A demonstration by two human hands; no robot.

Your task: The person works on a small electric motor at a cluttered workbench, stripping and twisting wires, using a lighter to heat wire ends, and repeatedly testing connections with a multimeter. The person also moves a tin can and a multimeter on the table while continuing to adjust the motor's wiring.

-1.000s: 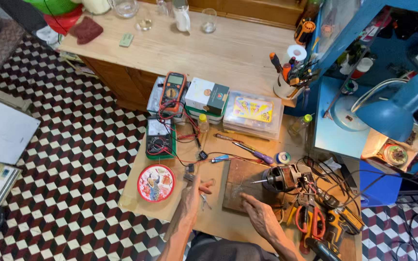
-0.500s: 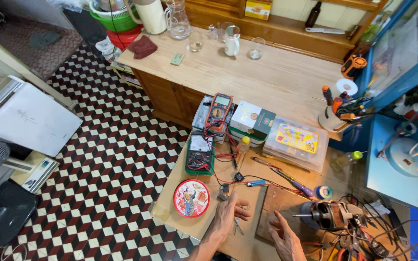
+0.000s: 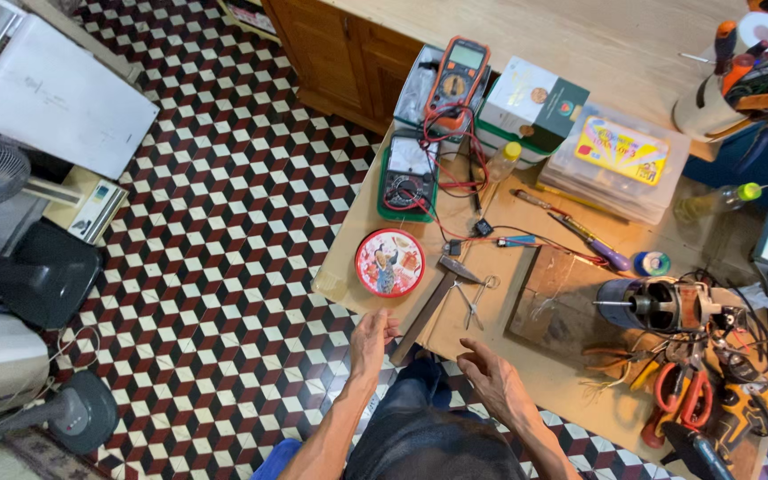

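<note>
- The round red tin [image 3: 389, 261] lies near the workbench [image 3: 535, 373] front-left edge.
- The left hand [image 3: 370, 335], open and empty, hovers just below it.
- The right hand [image 3: 489, 380] is open, empty, fingers loosely curled, near the hammer [image 3: 428, 302] and small scissors [image 3: 476, 298].

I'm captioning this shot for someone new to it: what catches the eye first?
The round red tin at the workbench's near-left edge stands out, just beyond the empty left hand. Behind it lie a green multimeter and an orange one with tangled leads. Right of the open right hand sits a small electric motor.
</note>
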